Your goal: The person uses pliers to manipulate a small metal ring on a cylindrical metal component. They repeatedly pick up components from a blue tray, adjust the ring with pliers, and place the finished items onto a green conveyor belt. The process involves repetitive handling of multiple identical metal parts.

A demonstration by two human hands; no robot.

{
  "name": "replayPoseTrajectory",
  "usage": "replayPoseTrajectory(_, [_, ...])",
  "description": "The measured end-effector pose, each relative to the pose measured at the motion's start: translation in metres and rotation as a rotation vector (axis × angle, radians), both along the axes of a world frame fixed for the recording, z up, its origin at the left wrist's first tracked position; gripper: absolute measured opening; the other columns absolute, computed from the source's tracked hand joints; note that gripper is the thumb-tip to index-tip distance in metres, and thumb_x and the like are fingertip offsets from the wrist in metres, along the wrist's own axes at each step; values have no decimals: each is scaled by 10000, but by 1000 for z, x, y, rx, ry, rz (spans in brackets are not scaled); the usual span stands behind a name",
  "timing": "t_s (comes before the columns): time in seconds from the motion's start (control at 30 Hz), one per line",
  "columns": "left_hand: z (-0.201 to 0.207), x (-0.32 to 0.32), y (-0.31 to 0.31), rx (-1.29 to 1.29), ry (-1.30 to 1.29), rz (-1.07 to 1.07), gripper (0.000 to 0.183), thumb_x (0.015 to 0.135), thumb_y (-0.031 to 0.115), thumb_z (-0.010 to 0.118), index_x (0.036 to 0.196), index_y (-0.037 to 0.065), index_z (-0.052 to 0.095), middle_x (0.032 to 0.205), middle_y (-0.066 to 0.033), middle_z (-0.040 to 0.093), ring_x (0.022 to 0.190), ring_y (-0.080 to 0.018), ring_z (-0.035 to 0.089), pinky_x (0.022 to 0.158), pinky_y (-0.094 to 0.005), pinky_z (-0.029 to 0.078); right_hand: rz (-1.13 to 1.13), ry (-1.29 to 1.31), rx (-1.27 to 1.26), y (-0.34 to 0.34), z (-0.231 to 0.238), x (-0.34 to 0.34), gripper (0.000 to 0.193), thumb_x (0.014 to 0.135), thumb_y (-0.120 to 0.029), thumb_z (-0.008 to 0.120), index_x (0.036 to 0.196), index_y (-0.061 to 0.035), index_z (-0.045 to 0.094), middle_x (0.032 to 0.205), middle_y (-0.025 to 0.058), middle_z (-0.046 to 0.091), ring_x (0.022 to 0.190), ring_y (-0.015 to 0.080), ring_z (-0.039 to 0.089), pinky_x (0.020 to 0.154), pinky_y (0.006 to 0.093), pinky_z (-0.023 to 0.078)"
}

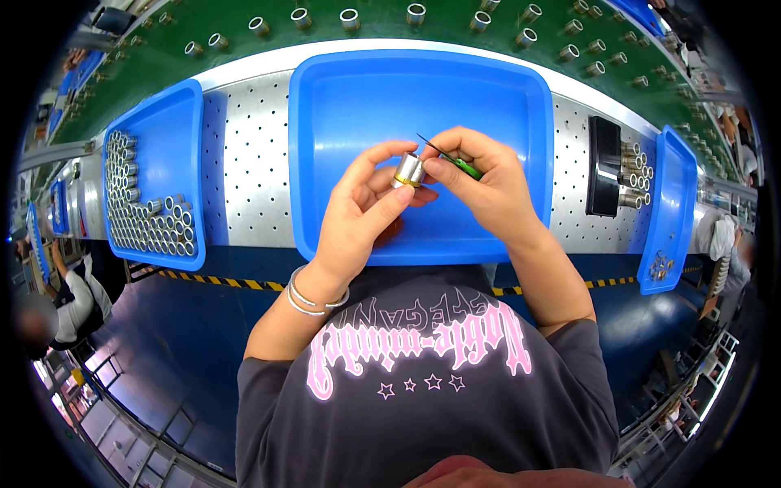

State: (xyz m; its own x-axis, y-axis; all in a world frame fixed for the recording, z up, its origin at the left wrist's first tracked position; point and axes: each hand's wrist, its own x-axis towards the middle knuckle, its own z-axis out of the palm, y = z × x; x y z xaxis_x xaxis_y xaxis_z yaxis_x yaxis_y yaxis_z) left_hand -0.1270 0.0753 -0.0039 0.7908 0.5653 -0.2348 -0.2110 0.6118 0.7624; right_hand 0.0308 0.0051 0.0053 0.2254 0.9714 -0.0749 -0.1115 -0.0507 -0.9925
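My left hand (364, 198) is closed around a short silver metal sleeve (410, 168) with a yellowish band near its lower end. The thumb presses on the sleeve's lower edge and the fingers curl behind it. In my right hand (482, 176) is a slim tool with a green handle (468, 168) and a thin dark tip (432, 145), which points up and left just above the sleeve. The right thumb and fingertips touch or nearly touch the sleeve's right side. Both hands are over a large blue tray (358, 89).
At the left, a blue tray (154, 255) holds many upright metal sleeves (154, 236). To the right stand a black box (603, 167), several sleeves (637, 177) and a narrow blue tray (672, 211) with small bits. Sleeves dot the green belt (382, 31) beyond. Other people are at both sides.
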Motion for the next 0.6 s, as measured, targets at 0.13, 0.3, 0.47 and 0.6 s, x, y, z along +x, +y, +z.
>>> replayPoseTrajectory(0.13, [-7, 0, -4, 396, 131, 96, 411, 808, -32, 593, 1191, -5, 446, 1059, -127, 572, 962, -190, 594, 832, -288, 486, -7, -3, 19, 1, -1, -3, 101, 849, -35, 582, 931, 24, 589, 859, 43, 623, 804, 68, 564, 689, 205, 462])
replayPoseTrajectory(0.3, [-6, -1, -1, 861, 301, 123, 391, 775, -57, 620, 1137, -16, 478, 1037, -109, 553, 941, -181, 588, 817, -292, 506, 35, -12, -18, -1, 3, 0, 98, 850, -38, 580, 923, 25, 588, 860, 40, 615, 807, 66, 554, 706, 214, 458])
replayPoseTrajectory(0.47, [-2, -2, 2, 430, 132, 86, 308, 822, 11, 593, 1116, -2, 502, 1024, -88, 569, 883, -160, 596, 765, -287, 507, 75, -17, -29, -1, 4, 3, 93, 849, -41, 579, 917, 23, 588, 861, 40, 608, 805, 70, 547, 722, 218, 450])
replayPoseTrajectory(0.6, [-8, -7, 9, 233, 105, 9, 245, 897, 103, 515, 1119, 2, 489, 1005, -95, 573, 881, -170, 596, 780, -313, 504, 113, -61, -30, -2, 2, 3, 117, 850, -54, 584, 943, 17, 584, 851, 28, 604, 819, 67, 541, 726, 223, 446])
